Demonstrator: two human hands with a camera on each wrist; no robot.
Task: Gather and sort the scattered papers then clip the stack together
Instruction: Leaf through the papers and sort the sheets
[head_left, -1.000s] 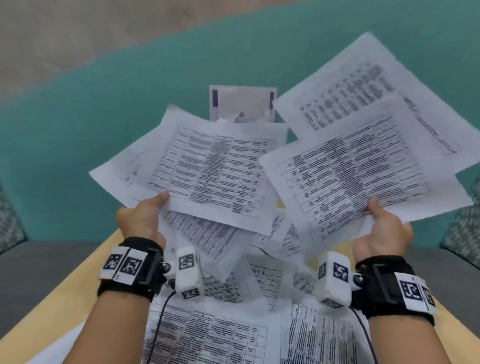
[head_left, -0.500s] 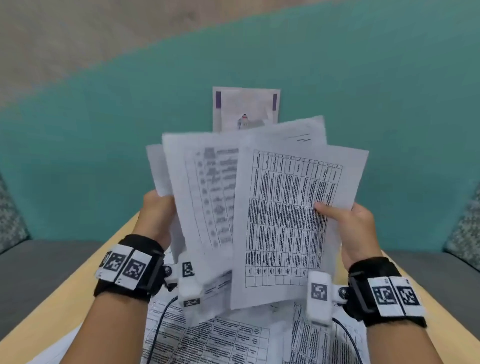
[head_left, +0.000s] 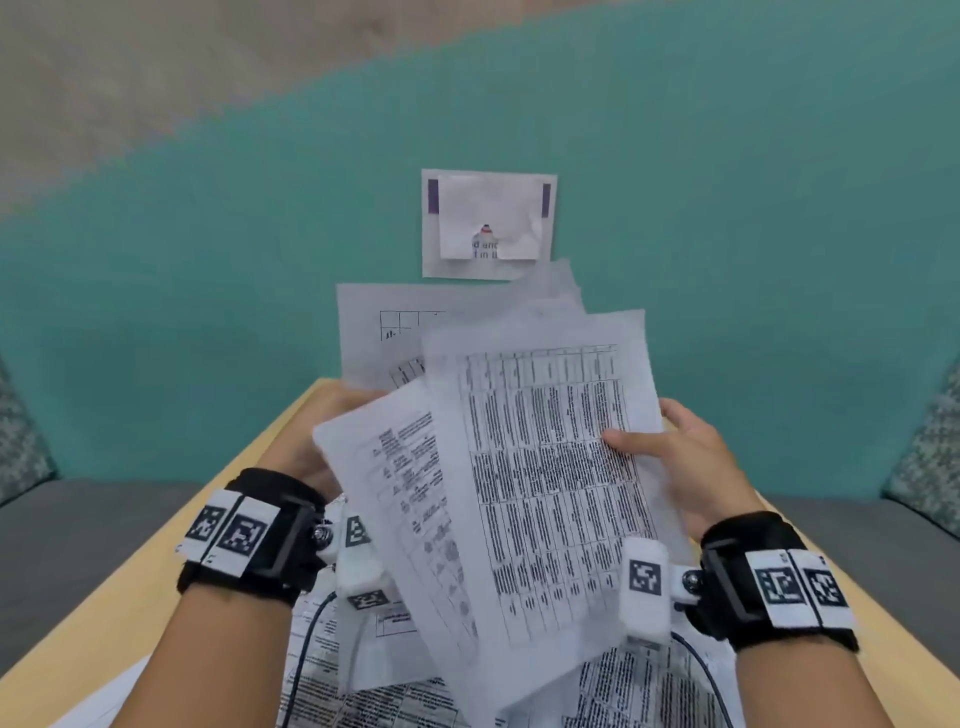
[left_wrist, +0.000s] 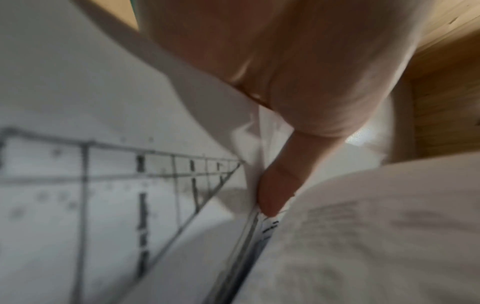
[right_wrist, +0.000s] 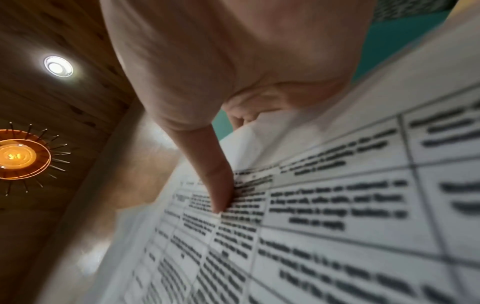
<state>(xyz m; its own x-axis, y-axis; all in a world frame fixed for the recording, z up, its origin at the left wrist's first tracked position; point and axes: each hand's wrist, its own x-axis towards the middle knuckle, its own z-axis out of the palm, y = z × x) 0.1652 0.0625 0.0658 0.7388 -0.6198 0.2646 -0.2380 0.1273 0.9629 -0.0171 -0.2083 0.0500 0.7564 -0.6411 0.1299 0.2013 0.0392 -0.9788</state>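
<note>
My left hand (head_left: 306, 457) and right hand (head_left: 685, 462) clamp the fanned white printed sheets (head_left: 545, 467) upright between them, long edges skewed.

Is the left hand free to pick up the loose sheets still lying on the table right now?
Probably not yet. The left hand grips the fanned papers it shares with the right hand, and those papers hang over the loose sheets on the table, covering the way down.

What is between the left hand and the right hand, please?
The fanned sheets fill that stretch in the head view. The left hand holds their left side, the right hand pinches the front sheet with its thumb.
</note>
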